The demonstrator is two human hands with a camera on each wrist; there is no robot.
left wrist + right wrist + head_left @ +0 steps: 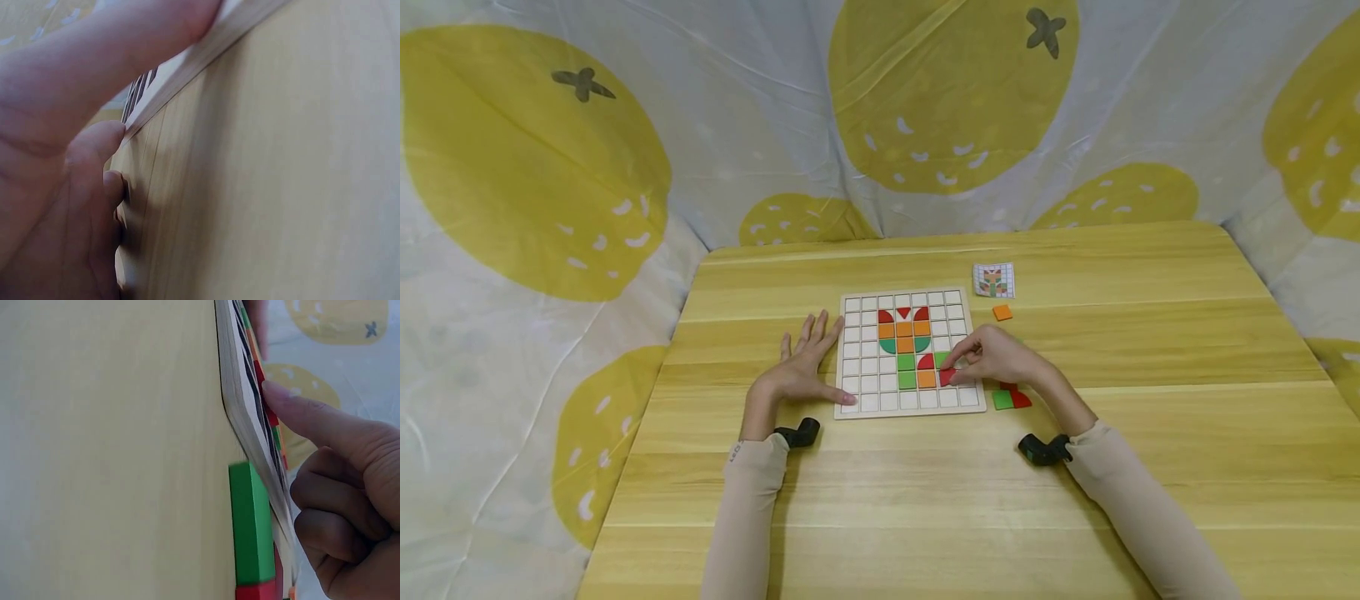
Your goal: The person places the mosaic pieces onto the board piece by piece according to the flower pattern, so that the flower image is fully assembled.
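Note:
A pale square grid board (870, 384) lies on the table with coloured tiles set in its cells: red, orange, teal and green. My left hand (795, 372) rests at the board's left edge with its fingers spread; the thumb (150, 37) touches the board's edge in the left wrist view. Over the lower right of the grid, my right hand (1003, 357) pinches a red tile (947, 377) between thumb and fingertip, beside an orange tile (927, 378). In the right wrist view the thumb (312, 415) is on that tile and the other fingers curl inward.
Right of the board lie a loose green tile (1003, 400) and red pieces (1020, 399), partly under the right wrist. An orange tile (1002, 312) and a small printed pattern card (993, 281) are farther back. A lemon-print cloth (760, 125) hangs behind the table.

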